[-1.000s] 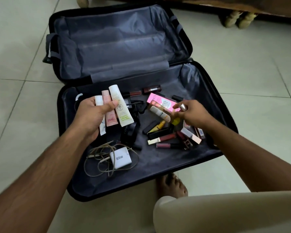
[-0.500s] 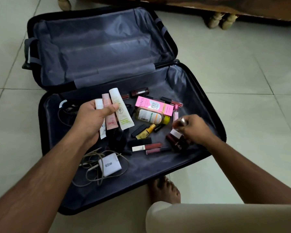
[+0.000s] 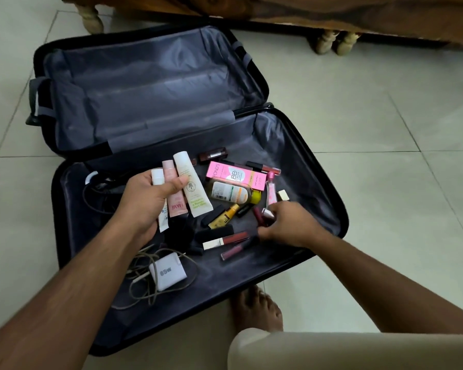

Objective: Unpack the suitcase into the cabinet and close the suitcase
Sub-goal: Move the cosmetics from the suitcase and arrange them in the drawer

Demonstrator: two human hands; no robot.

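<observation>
The left hand [image 3: 145,201] grips three light, slick tubes [image 3: 181,188] by their middles — the right hand [image 3: 286,225] pinches small rigid lipsticks [image 3: 262,216] in the suitcase [image 3: 318,145], best gathered lengthwise.

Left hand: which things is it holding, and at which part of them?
The left hand grips three tubes fanned together, around their middles, thumb across the front, caps pointing up.

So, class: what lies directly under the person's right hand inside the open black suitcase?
Under the right hand, dark red lipstick tubes and a pale-capped tube show at the fingertips, on the suitcase's grey lining. Whatever sits beneath the palm is covered, so its grip cannot be told.
</observation>
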